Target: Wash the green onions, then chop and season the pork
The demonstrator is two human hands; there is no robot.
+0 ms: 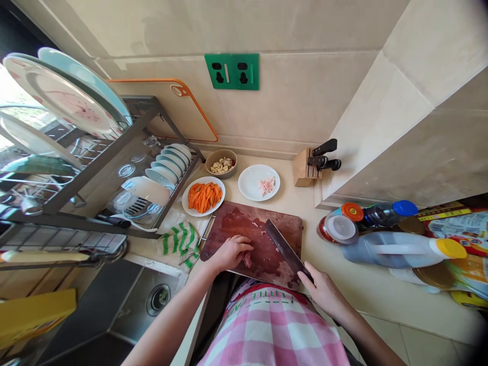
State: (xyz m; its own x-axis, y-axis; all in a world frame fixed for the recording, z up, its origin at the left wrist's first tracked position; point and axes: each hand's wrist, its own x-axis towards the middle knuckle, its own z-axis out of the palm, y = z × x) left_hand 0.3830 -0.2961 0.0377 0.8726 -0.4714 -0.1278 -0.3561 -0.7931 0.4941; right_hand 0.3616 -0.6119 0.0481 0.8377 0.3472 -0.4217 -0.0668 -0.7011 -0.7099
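A dark wooden cutting board (232,223) lies on the counter before me, wet and stained. My left hand (231,252) rests on it with curled fingers pressed on a small piece of raw meat (247,260); part of the meat is hidden under the fingers. In my right hand (322,287), a broad-bladed kitchen knife (282,246) is gripped by its dark handle. Its blade slants up and left across the board, apart from the meat. A few tiny meat scraps lie near the blade. Behind the board, a white plate (249,183) carries a little pile of chopped pale-pink meat (267,186).
Sliced carrots (205,197) fill a plate beside a bowl of garlic-like pieces (222,165). A knife block (304,170) stands back right; bottles (396,249) crowd the right. Leftward are a striped cloth (181,241), dish rack (102,152) and sink (133,300).
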